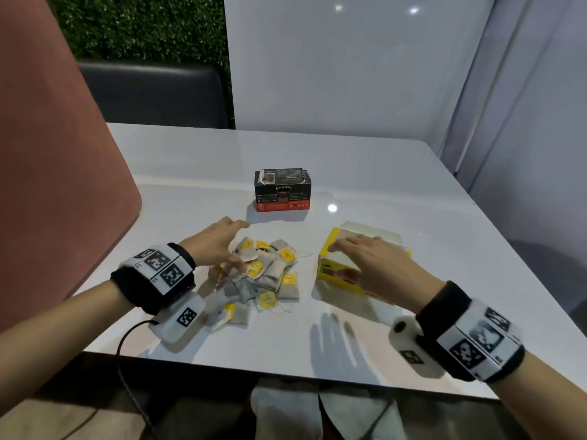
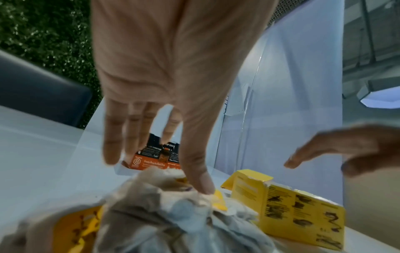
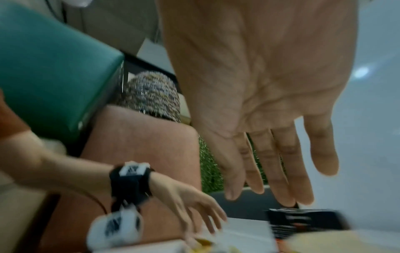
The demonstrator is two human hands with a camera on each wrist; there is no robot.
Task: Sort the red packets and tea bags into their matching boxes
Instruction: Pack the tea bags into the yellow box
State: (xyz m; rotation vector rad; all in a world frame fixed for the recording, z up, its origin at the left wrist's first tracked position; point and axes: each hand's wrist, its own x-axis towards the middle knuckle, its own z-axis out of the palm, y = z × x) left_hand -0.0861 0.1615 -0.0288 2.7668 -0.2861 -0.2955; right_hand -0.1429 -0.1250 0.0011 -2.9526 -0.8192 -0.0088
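White table (image 1: 190,160): black box (image 1: 282,192) print blurred; both hands' fingers (image 1: 355,241) straight, holding nothing.

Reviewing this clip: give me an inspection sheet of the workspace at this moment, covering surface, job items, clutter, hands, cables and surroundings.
Surface: glossy white table, with light glare.
Job's things: heap of tea bags with yellow tags near the front edge; open yellow box right of the heap; black and red box behind, packets standing in its open top. No loose red packets seen.
Clutter: nothing seen.
Hands: left hand over the heap, thumb on a bag, fingers straight; right hand flat above the yellow box, holding nothing.
Cables: black cable from the left wrist unit over the front edge.
Surroundings: white wall panels, dark seat back, green hedge.
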